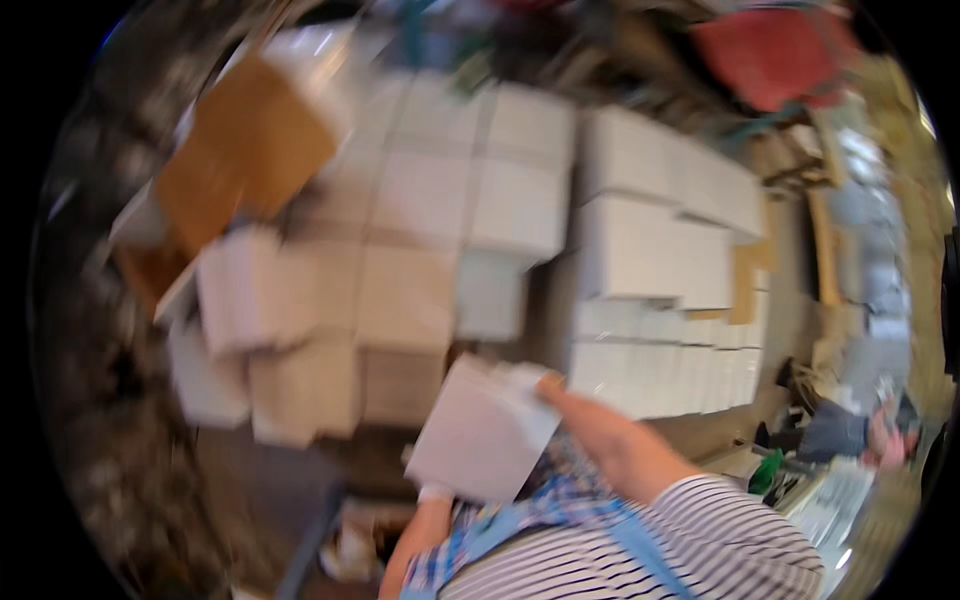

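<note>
Low in front of my body, a pale square piece is held between my two hands. Blur hides whether it is a single tile or a thin stack. My right hand, in what looks like a white glove, grips its upper right edge. At its lower left edge is my left hand, also with white at the wrist, its fingers mostly hidden by the piece. Just beyond stand stacks of similar white square pieces, arranged in rows and smeared by motion.
Brown cardboard lies at the far left stacks. More white stacks stand to the right, past a dark gap. A red sheet is at the far right. Another person works at the right edge, near a green item.
</note>
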A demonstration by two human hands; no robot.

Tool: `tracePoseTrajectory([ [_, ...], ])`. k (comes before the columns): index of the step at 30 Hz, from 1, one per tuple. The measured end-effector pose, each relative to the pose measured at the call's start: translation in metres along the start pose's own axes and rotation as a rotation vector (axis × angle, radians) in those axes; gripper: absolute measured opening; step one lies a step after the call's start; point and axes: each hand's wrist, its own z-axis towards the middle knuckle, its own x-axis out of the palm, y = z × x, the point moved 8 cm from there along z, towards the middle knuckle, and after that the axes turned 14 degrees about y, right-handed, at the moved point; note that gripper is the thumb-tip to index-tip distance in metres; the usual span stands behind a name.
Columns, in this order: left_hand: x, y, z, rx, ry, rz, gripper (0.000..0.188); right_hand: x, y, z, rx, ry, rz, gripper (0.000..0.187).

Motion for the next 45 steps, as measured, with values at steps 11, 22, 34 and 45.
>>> tracePoseTrajectory([
  [11,-0.017,0.038,-0.018,0.102,-0.269,-0.323,0.074,-0.066,0.011,0.011,0.219,0.044,-0.028,0.073],
  [22,-0.015,0.046,0.054,-0.416,-0.275,2.162,0.039,-0.123,-0.016,0.097,0.171,0.082,-0.287,0.046],
  [34,-0.048,0.051,0.160,-0.303,-0.322,2.036,0.042,-0.210,0.014,0.168,-0.042,-0.094,-0.143,0.071],
  [45,-0.069,0.035,0.215,-0.370,-0.377,1.912,0.049,-0.213,0.108,0.065,-0.272,-0.553,-0.161,0.047],
])
